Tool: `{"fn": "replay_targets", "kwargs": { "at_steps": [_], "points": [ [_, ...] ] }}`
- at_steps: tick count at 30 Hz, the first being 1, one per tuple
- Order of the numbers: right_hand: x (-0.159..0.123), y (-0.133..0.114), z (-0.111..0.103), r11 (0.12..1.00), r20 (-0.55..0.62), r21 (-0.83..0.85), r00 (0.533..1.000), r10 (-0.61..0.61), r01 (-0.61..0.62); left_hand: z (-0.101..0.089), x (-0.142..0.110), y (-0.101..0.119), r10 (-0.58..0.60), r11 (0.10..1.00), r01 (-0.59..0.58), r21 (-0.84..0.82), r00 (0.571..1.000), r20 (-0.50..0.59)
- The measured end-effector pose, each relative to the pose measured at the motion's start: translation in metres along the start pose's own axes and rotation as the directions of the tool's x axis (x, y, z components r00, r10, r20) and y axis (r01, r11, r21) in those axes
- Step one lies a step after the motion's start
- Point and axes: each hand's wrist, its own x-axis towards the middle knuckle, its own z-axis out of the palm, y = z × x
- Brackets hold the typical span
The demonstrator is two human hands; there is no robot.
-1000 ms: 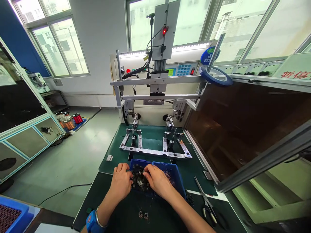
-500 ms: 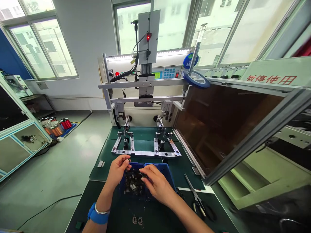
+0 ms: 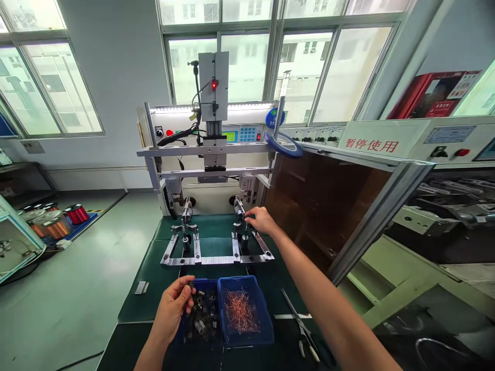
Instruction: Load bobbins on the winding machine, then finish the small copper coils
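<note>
My left hand [image 3: 172,307] hovers over the left compartment of a blue bin [image 3: 247,337], its fingers pinched on a small dark part [image 3: 191,285]. That compartment holds several small dark and silver parts [image 3: 200,318]; the right one holds copper wire scraps [image 3: 240,309]. My right hand [image 3: 261,219] is stretched forward to the right spindle [image 3: 238,208] of the winding machine, fingertips pinched at its tip. Whether something sits between those fingertips is too small to tell. The left spindle [image 3: 187,208] stands untouched.
A metal fixture frame [image 3: 216,259] lies on the green mat between bin and machine. Scissors [image 3: 299,324] lie right of the bin. A roll of blue tape [image 3: 283,144] hangs on the machine's right post. A brown-panelled cabinet [image 3: 328,206] stands close on the right. Copper wire spools [image 3: 58,219] sit on the floor at left.
My right hand left the bin and reached forward to the right spindle. My left hand lifted a small part out of the bin. The camera tilted up and shifted right.
</note>
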Motion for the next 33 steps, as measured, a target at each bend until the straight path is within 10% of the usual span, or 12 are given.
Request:
{"fn": "replay_targets", "kwargs": {
  "at_steps": [5, 33],
  "points": [
    [-0.001, 0.027, 0.016, 0.999, 0.123, 0.031, 0.992, 0.007, -0.011, -0.003, -0.004, -0.001, 0.013, 1.0, -0.013, 0.0, 0.999, 0.037],
    [-0.021, 0.027, 0.049, 0.999, -0.074, 0.011, 0.996, 0.048, -0.048, 0.001, -0.012, -0.004, 0.181, 0.928, -0.192, 0.319, 0.981, 0.062]
  ]
}}
